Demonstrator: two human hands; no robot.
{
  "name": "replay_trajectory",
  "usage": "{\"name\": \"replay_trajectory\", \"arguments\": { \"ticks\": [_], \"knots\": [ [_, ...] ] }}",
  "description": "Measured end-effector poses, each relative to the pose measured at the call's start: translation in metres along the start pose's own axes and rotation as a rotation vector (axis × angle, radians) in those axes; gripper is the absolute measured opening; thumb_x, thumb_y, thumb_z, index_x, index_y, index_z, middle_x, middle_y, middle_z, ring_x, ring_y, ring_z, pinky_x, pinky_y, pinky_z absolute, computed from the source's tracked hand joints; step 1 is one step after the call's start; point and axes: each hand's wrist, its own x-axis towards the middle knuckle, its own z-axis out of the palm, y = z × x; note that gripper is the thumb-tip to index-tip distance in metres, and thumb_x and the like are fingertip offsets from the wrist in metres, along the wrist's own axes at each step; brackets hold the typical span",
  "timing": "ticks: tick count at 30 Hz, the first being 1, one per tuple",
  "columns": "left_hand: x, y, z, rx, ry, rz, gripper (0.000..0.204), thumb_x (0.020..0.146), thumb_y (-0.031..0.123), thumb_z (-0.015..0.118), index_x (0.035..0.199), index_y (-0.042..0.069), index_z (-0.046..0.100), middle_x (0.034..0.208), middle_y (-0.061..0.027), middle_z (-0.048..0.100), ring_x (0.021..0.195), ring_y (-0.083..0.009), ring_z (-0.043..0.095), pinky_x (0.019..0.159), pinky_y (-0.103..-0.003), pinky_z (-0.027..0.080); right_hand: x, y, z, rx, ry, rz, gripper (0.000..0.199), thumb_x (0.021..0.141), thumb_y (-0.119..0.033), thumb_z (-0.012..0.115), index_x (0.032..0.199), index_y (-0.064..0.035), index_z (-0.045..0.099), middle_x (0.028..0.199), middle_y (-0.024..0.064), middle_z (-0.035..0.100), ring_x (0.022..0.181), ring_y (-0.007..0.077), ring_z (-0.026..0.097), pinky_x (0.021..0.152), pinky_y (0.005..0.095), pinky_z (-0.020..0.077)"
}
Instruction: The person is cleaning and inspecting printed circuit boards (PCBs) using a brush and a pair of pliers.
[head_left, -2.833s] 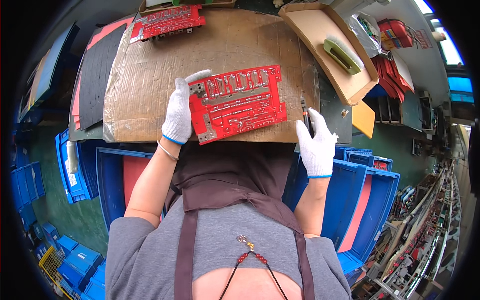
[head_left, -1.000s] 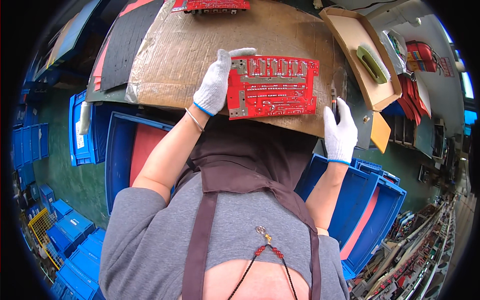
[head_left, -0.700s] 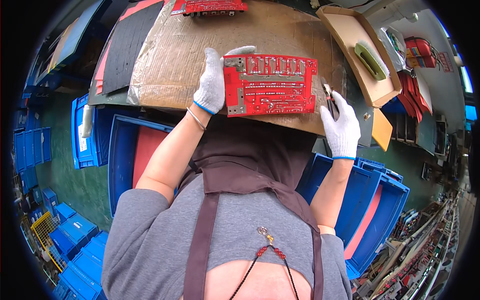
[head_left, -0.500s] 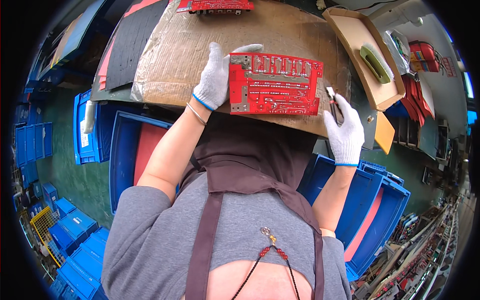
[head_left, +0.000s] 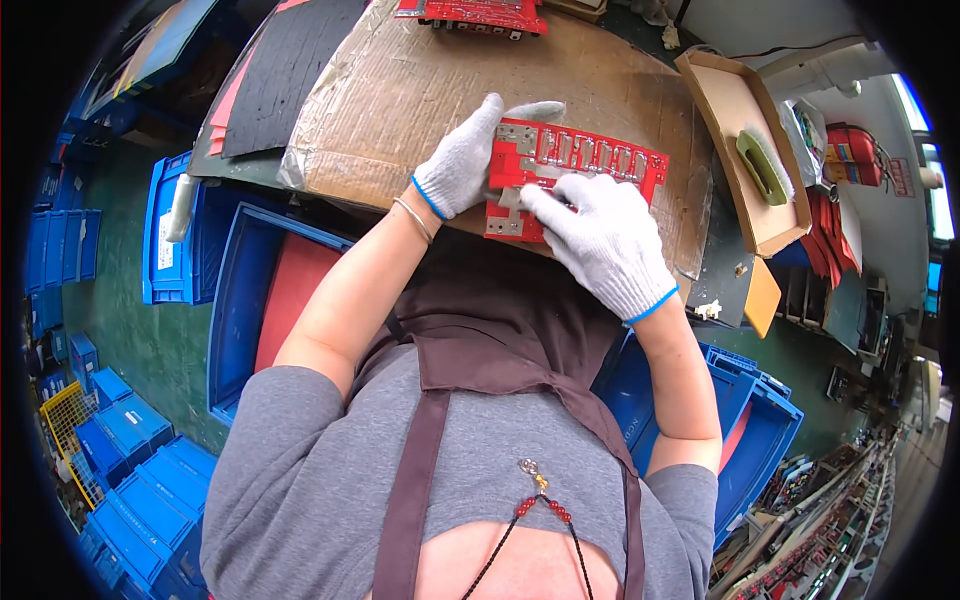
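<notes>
My left hand [head_left: 458, 165], in a white knit glove, grips the left edge of a red circuit board [head_left: 603, 155]. The board is tilted with its soldered side up, over the near edge of the cardboard-covered bench. My right hand [head_left: 610, 240], gloved too, lies across the board's lower middle. Its fingers are closed round a slim tool whose pale flat tip [head_left: 508, 197] shows at the board's left part. The glove hides the rest of the tool, so its exact kind is unclear. Part of the board is covered by the right hand.
Another red circuit board [head_left: 480, 14] lies at the bench's far edge. To the right, a shallow cardboard box [head_left: 722, 95] holds a green-backed brush [head_left: 762, 170]. Blue crates [head_left: 228, 330] stand below the bench on both sides. A black sheet [head_left: 285, 85] covers the bench's left end.
My right hand has moved left with the tool, from beside the board onto it. The view has shifted slightly; my left hand still holds the board.
</notes>
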Motion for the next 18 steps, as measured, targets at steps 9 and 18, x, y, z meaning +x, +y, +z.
{"name": "replay_trajectory", "arguments": {
  "ticks": [9, 18],
  "knots": [
    [0.001, -0.001, -0.007, -0.037, -0.046, 0.031, 0.073, 0.114, 0.056, 0.024, 0.153, -0.001, 0.048, 0.149, -0.0147, 0.059, 0.130, -0.0246, 0.062, 0.112, -0.041, 0.051, 0.008, 0.003, -0.004, -0.097, 0.044, -0.020, 0.051, 0.084, -0.018, 0.078, 0.133, -0.0196, 0.066, 0.109, 0.0057, 0.063, 0.097, 0.0269, 0.063, 0.082, 0.0421, 0.0499],
    [0.000, -0.002, -0.008, -0.045, -0.048, 0.018, 0.073, 0.114, 0.055, 0.025, 0.153, -0.002, 0.048, 0.152, -0.0158, 0.056, 0.134, -0.0255, 0.060, 0.115, -0.042, 0.050, 0.006, 0.000, -0.011, 0.032, -0.093, -0.042, 0.049, 0.085, -0.018, 0.076, 0.133, -0.0205, 0.066, 0.113, 0.0062, 0.064, 0.101, 0.0281, 0.062, 0.086, 0.0434, 0.0495]
  ]
}}
